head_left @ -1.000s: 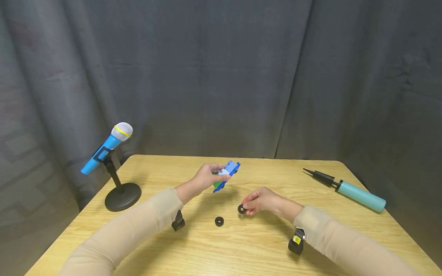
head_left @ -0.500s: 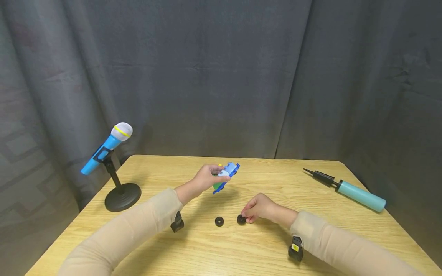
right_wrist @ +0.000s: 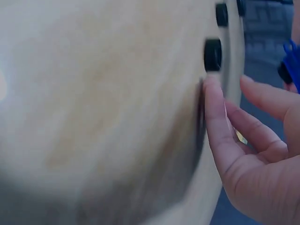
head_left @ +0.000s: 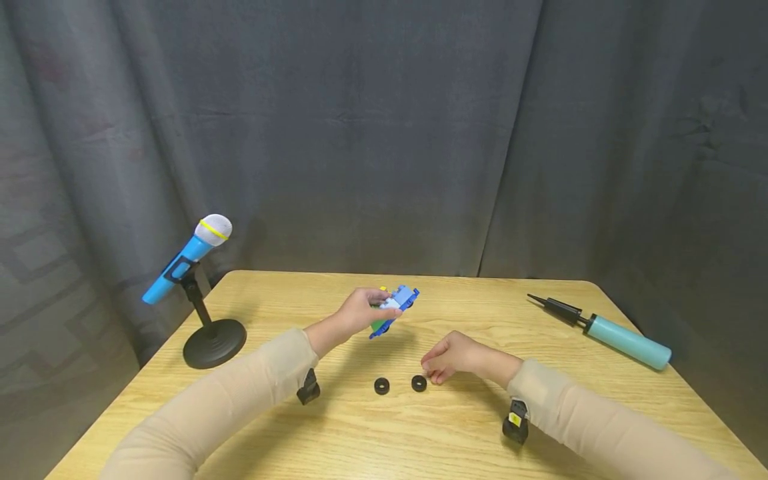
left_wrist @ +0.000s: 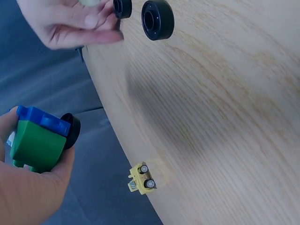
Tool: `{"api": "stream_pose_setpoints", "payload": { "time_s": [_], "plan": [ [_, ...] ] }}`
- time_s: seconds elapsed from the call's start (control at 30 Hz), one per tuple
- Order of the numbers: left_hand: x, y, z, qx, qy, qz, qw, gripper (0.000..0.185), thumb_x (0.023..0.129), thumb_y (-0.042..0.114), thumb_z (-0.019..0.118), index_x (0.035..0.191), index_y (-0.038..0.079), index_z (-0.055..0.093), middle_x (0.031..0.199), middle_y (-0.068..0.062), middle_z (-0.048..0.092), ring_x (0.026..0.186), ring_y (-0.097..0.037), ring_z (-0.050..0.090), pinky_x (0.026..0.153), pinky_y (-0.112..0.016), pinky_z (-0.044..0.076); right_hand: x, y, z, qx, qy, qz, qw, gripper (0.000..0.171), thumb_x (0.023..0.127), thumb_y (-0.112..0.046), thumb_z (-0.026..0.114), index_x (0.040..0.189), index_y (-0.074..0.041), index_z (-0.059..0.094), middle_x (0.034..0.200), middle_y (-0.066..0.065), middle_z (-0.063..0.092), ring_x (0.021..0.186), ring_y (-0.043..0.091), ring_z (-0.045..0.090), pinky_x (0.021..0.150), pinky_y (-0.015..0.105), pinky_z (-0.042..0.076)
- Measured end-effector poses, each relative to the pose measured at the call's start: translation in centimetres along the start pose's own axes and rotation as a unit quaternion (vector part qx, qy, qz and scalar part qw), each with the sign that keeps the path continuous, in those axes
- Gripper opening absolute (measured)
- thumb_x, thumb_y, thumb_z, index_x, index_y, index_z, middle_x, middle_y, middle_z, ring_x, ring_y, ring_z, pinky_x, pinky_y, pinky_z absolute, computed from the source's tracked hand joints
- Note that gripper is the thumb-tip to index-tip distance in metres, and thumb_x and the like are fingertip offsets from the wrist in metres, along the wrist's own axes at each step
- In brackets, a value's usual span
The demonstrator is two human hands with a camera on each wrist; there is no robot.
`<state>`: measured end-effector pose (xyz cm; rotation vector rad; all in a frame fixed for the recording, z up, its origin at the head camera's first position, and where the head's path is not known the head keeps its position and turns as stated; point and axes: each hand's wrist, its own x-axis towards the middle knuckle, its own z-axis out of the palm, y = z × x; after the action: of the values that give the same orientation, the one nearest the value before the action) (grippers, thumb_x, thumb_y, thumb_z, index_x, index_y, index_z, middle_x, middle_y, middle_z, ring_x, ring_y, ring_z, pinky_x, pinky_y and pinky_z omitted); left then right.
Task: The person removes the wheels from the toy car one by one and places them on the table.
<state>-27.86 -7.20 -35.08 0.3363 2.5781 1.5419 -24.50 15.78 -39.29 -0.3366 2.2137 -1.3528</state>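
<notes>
My left hand (head_left: 361, 310) grips a toy car (head_left: 396, 307) built of blue, light blue and green blocks, tilted above the table. One black wheel (left_wrist: 72, 131) shows on it in the left wrist view. Just beyond the fingers of my right hand (head_left: 457, 355) lies a black ring-shaped tire (head_left: 419, 383) on the wood. In the right wrist view the thumb stands apart from the fingers (right_wrist: 216, 105), and nothing is between them. A second black tire (head_left: 381, 386) lies flat to the left of the first.
A small yellow toy car (left_wrist: 142, 178) stands near the table's far edge, mostly hidden behind my left hand in the head view. On the left, a blue microphone (head_left: 187, 259) sits in a black stand (head_left: 214, 343). A teal hand pump (head_left: 627, 341) lies at the right.
My right hand has lowered the tire to the table beside the other one, let it go, and drawn back slightly. My left hand still holds the block car almost in place.
</notes>
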Motion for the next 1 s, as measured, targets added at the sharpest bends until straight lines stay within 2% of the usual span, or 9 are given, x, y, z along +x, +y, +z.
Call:
{"api": "stream_pose_setpoints", "payload": {
  "time_s": [0.17, 0.3, 0.47, 0.6, 0.8, 1.0],
  "plan": [
    [-0.1, 0.0, 0.2, 0.021, -0.016, 0.020, 0.9994, 0.049, 0.085, 0.025, 0.075, 0.125, -0.001, 0.062, 0.117, -0.016, 0.068, 0.092, -0.016, 0.064, 0.081, -0.030, 0.053, 0.3, -0.4, -1.5, 0.028, -0.013, -0.007, 1.000, 0.041, 0.089, -0.008, 0.068, 0.123, 0.013, 0.057, 0.091, 0.016, 0.072, 0.075, 0.018, 0.070, 0.077, 0.035, 0.059],
    [0.1, 0.0, 0.2, 0.049, -0.031, 0.044, 0.9974, 0.049, 0.086, 0.026, 0.074, 0.127, 0.001, 0.062, 0.115, -0.014, 0.069, 0.089, -0.015, 0.064, 0.080, -0.031, 0.053, 0.5, -1.2, -2.6, 0.053, -0.007, -0.019, 0.998, 0.055, 0.089, -0.008, 0.068, 0.134, 0.013, 0.046, 0.102, 0.024, 0.069, 0.085, 0.025, 0.071, 0.084, 0.039, 0.057],
    [0.3, 0.1, 0.0, 0.092, -0.059, 0.070, 0.9916, 0.050, 0.088, 0.030, 0.072, 0.130, 0.003, 0.061, 0.113, -0.011, 0.067, 0.087, -0.015, 0.062, 0.078, -0.031, 0.054, 0.5, -2.6, -4.0, 0.068, 0.007, -0.042, 0.997, 0.062, 0.091, -0.015, 0.068, 0.140, 0.010, 0.040, 0.123, 0.032, 0.060, 0.101, 0.031, 0.069, 0.093, 0.040, 0.053],
    [0.3, 0.3, -0.1, 0.106, -0.069, 0.085, 0.9883, 0.050, 0.089, 0.030, 0.071, 0.131, 0.005, 0.060, 0.114, -0.011, 0.066, 0.088, -0.016, 0.060, 0.075, -0.029, 0.053, 0.5, -3.8, -5.0, 0.079, 0.013, -0.058, 0.995, 0.061, 0.092, -0.017, 0.067, 0.142, 0.005, 0.040, 0.128, 0.027, 0.059, 0.104, 0.029, 0.068, 0.096, 0.039, 0.052],
    [0.3, 0.7, -0.1, 0.117, -0.069, 0.105, 0.9851, 0.049, 0.088, 0.029, 0.072, 0.130, 0.008, 0.062, 0.116, -0.011, 0.066, 0.091, -0.017, 0.058, 0.075, -0.029, 0.050, 0.7, -4.9, -5.7, 0.116, 0.003, -0.086, 0.990, 0.059, 0.093, -0.014, 0.065, 0.144, 0.001, 0.040, 0.124, 0.018, 0.063, 0.109, 0.031, 0.066, 0.098, 0.041, 0.050],
    [0.3, 1.1, -0.1, 0.139, -0.072, 0.126, 0.9795, 0.048, 0.086, 0.028, 0.074, 0.127, 0.008, 0.064, 0.111, -0.010, 0.068, 0.086, -0.015, 0.057, 0.072, -0.025, 0.049, 0.7, -5.6, -5.5, 0.120, 0.029, -0.081, 0.989, 0.052, 0.092, -0.016, 0.067, 0.137, 0.002, 0.049, 0.123, 0.015, 0.063, 0.104, 0.023, 0.068, 0.101, 0.044, 0.048]
  ]
}}
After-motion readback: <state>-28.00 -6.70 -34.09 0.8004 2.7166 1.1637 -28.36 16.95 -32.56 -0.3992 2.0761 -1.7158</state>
